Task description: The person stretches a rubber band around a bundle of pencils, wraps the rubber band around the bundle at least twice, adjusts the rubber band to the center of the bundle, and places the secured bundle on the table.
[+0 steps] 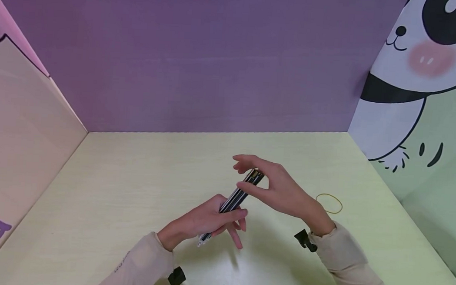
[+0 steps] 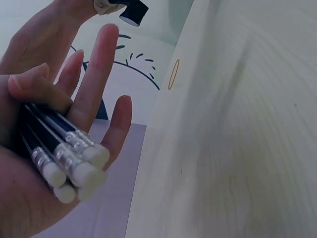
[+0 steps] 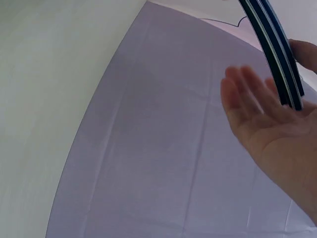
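Observation:
A bundle of several dark striped pencils (image 1: pixel 234 200) slants up and to the right above the table. My left hand (image 1: pixel 207 217) grips it around the lower part, thumb laid across. White eraser ends (image 2: pixel 89 178) in metal ferrules stick out of that fist side in the left wrist view. My right hand (image 1: pixel 276 184) is at the upper ends, thumb and fingers spread on either side of them. In the right wrist view its palm (image 3: pixel 287 144) lies close to the pencil ends, with the fingers extended.
A thin yellow rubber band (image 1: pixel 329 194) lies on the pale wooden table (image 1: pixel 132 176), beside the right wrist. A purple panel (image 1: pixel 217 63) stands at the back, with printed panels on the left and right (image 1: pixel 429 120).

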Available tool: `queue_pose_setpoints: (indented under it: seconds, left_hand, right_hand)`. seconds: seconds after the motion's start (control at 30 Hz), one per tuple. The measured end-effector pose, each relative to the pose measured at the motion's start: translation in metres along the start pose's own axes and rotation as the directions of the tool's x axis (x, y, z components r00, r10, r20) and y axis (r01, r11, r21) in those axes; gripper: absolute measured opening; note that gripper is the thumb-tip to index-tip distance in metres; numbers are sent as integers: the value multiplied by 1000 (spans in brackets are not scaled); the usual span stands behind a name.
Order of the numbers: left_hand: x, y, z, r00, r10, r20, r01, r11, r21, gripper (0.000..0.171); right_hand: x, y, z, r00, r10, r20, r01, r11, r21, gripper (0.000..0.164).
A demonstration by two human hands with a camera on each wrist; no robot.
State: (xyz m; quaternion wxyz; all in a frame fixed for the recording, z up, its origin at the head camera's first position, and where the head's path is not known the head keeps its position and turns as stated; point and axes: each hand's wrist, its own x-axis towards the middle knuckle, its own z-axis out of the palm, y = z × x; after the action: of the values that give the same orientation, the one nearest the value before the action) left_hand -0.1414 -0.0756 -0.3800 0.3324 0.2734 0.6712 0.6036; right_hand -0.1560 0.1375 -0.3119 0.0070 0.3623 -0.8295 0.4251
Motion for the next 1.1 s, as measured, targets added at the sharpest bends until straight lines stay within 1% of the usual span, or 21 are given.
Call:
queue_pose_setpoints:
  seconds: [0.1,0.23,0.47,0.6,0.67,0.77,0.87,0.97,1.1]
  left_hand:
    - [0,-2,-2,1000,2,-24,-2,1000,1,45]
    - [0,-2,-2,1000,9,-17,-9,1000,-12,40]
    - [0,0,-3,1000,21,-19,-22,1000,-13,43]
    - [0,0,-3,999,22,-32,-22,1000,-12,43]
    - [0,0,-3,999,22,-43,-23,1000,-12,42]
    - [0,1,-2,998,25,-54,-25,1000,-6,39]
    - [-1,3,-2,998,26,-62,-25,1000,8,36]
    - [-1,4,-2,996,15,-83,-12,999,40,38]
    - [-1,2,-3,993,0,-117,6,998,57,40]
  right_hand:
    - [-1,-1,0,1000,-4,-9,4,1000,-1,37]
    - [0,0,-1,1000,-5,4,5,1000,15,32]
    - [0,1,-1,1000,-7,20,6,999,52,39]
    - [0,2,6,1000,0,-6,1,998,62,43]
    - [1,3,11,1000,-10,-24,11,998,54,43]
    - [2,3,17,998,-38,-40,39,999,33,39]
    - [3,2,18,996,-63,-63,61,998,-22,33]
    - [3,1,17,992,-79,-100,68,992,-110,37]
    - [4,2,23,990,-101,-97,79,975,-208,40]
